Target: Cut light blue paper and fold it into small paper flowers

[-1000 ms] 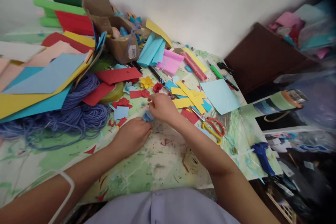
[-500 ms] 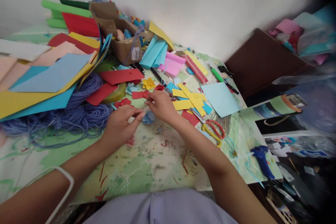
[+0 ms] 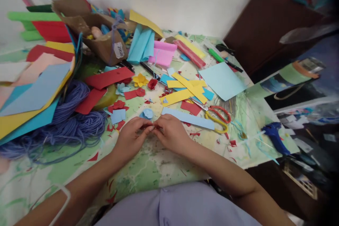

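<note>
In the head view, I'm watching the left hand (image 3: 130, 138) and the right hand (image 3: 171, 133) meeting low over the table, both curled inward and pinching from either side. Their fingertips (image 3: 148, 128) are closing on a tiny reddish scrap (image 3: 154, 126), which is mostly hidden, so I can't make out its shape. Just above the hands, a pale blue paper piece (image 3: 147, 113) is lying on the green-printed table cover (image 3: 156, 169), and a long pale blue paper strip (image 3: 188, 118) is stretching away to the right, near the right hand. Beyond it, scissors with red and yellow handles (image 3: 217, 119) are resting near crossed yellow paper strips (image 3: 182, 90). Left of the hands, a small blue paper square (image 3: 118, 116) and a red paper flower (image 3: 118, 105) are sitting near a heap of blue-purple yarn (image 3: 76, 120). A blue glue gun (image 3: 275, 137) is lying toward the right edge of the table, and a cardboard box (image 3: 103, 42) is sitting at the back beside stacked coloured paper (image 3: 34, 91).
</note>
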Demonstrator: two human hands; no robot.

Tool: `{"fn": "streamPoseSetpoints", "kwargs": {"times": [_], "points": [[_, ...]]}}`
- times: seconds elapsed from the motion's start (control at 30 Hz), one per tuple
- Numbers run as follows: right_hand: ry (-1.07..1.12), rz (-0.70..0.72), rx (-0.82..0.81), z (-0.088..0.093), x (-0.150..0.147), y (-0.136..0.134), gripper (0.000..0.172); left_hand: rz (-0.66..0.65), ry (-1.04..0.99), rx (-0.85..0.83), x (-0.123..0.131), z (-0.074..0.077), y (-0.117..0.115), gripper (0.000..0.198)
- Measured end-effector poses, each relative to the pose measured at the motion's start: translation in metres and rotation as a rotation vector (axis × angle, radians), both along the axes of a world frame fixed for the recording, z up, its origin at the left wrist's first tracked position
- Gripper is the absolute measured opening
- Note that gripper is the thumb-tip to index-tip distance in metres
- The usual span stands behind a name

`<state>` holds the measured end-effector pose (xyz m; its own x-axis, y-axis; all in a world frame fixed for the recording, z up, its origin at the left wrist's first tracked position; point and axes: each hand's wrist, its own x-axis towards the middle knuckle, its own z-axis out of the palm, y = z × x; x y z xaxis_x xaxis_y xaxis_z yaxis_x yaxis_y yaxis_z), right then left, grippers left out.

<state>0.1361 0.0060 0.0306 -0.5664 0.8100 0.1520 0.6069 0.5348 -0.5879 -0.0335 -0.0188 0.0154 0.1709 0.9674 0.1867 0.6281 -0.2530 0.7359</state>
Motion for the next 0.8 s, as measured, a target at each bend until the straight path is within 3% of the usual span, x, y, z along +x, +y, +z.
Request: {"fn": "streamPoseSetpoints", "kwargs": {"times": [0.47, 0.8], "points": [[0.261, -0.012, -0.097, -0.015, 0.011, 0.002, 0.006, -0.029, 0.089, -0.013, 0.003, -0.005, -0.006, 0.018], [0.233, -0.04, -0.131, -0.017, 0.009, 0.002, 0.011, 0.022, 0.089, -0.055, 0.001, -0.002, -0.006, 0.012]]}}
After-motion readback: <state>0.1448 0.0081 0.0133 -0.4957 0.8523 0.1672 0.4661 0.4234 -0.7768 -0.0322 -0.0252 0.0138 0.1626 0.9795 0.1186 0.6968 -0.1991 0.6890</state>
